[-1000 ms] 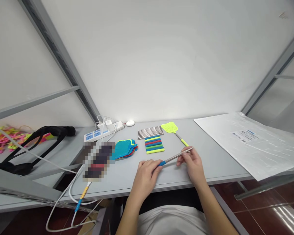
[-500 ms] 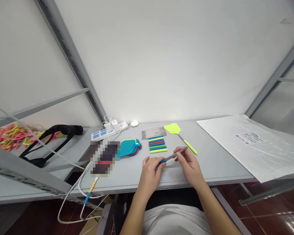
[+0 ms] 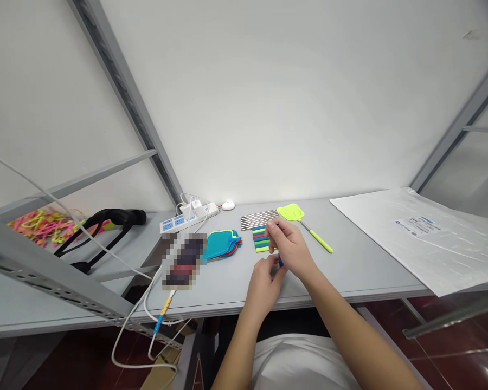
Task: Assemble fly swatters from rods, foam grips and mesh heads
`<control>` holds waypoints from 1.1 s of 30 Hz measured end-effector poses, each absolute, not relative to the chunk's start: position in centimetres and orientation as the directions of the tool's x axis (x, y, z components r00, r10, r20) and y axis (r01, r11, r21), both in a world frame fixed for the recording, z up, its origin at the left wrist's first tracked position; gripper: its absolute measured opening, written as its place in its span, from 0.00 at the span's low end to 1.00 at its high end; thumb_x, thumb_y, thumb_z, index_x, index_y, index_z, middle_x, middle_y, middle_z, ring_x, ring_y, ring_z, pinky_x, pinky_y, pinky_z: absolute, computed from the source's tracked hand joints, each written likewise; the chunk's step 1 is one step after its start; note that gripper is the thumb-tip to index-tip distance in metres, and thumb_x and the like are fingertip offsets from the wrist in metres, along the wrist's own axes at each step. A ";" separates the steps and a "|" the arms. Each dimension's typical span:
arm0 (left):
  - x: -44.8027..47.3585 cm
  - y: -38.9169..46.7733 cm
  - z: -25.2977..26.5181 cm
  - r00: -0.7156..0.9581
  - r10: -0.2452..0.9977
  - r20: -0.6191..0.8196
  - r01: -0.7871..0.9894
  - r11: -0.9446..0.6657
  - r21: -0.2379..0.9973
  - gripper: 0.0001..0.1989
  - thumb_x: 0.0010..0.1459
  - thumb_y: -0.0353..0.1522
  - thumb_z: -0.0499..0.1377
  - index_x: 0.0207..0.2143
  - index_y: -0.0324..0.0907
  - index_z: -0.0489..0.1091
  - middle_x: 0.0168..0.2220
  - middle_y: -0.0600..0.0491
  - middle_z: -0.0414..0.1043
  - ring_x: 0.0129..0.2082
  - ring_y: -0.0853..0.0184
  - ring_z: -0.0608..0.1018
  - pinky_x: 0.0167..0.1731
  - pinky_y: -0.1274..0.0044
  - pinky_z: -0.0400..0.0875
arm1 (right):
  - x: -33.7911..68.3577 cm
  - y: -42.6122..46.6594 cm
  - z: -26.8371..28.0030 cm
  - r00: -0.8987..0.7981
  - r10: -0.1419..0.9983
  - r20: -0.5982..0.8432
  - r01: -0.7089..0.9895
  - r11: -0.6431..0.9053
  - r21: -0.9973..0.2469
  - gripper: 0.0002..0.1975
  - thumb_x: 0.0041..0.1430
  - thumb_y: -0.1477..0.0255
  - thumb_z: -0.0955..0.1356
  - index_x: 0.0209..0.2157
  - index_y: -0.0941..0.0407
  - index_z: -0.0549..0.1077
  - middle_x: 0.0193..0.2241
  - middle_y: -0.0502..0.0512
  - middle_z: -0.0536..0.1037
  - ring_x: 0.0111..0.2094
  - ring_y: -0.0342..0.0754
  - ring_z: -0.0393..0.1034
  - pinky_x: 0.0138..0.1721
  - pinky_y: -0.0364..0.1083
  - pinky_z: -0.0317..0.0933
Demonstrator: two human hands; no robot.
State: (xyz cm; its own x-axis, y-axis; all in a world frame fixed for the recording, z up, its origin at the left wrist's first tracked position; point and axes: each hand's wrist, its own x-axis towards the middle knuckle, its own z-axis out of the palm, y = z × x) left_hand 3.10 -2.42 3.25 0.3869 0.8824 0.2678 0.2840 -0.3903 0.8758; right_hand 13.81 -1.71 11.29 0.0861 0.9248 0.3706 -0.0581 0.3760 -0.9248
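Blue grip point(image 3: 281, 261) is held over grey tabletop point(image 3: 361, 265), white wall point(image 3: 268, 108) behind.

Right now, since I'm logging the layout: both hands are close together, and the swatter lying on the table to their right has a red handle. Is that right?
Not quite: the handle of the swatter is yellow-green, not red, as the head view shows. The left hand and right hand are close together, and the swatter lies on the table to their right.
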 end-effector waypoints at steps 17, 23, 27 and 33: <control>1.9 -2.1 3.4 0.475 0.853 0.216 0.264 -0.372 0.890 0.11 0.62 0.34 0.56 0.45 0.43 0.73 0.43 0.51 0.78 0.42 0.62 0.77 0.45 0.72 0.70 | 14.7 -1.7 8.7 0.074 0.887 0.456 -0.075 0.461 -0.884 0.22 0.66 0.52 0.59 0.25 0.52 0.58 0.19 0.44 0.55 0.20 0.42 0.48 0.21 0.43 0.47; 2.2 -2.0 3.1 0.467 0.858 0.213 0.314 -0.387 0.867 0.11 0.61 0.32 0.55 0.44 0.44 0.75 0.43 0.51 0.78 0.41 0.62 0.78 0.44 0.72 0.70 | 15.3 -2.1 8.5 0.072 0.883 0.464 -0.032 0.467 -0.884 0.20 0.66 0.53 0.60 0.26 0.52 0.60 0.20 0.45 0.57 0.21 0.42 0.50 0.22 0.44 0.48; 2.3 -2.0 3.2 0.458 0.862 0.216 0.325 -0.388 0.863 0.11 0.62 0.32 0.54 0.42 0.44 0.75 0.43 0.51 0.79 0.40 0.62 0.78 0.43 0.72 0.70 | 15.0 -2.0 8.4 0.071 0.878 0.474 0.003 0.475 -0.880 0.20 0.67 0.54 0.59 0.26 0.52 0.60 0.20 0.45 0.57 0.21 0.42 0.51 0.23 0.44 0.48; 2.1 -2.1 3.5 0.460 0.862 0.212 0.315 -0.382 0.869 0.12 0.61 0.30 0.54 0.43 0.42 0.76 0.40 0.50 0.79 0.37 0.62 0.78 0.39 0.73 0.71 | 14.0 -1.9 7.9 0.048 0.872 0.487 0.034 0.486 -0.873 0.19 0.67 0.55 0.60 0.26 0.53 0.61 0.20 0.45 0.58 0.21 0.42 0.50 0.23 0.44 0.47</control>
State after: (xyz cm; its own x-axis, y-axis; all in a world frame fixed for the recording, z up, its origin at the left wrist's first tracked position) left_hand 2.13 -2.09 3.48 0.4605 0.8621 0.2115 0.3152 -0.3816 0.8689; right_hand 14.02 -1.91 7.86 0.0483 0.8718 0.4875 0.0337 0.4863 -0.8731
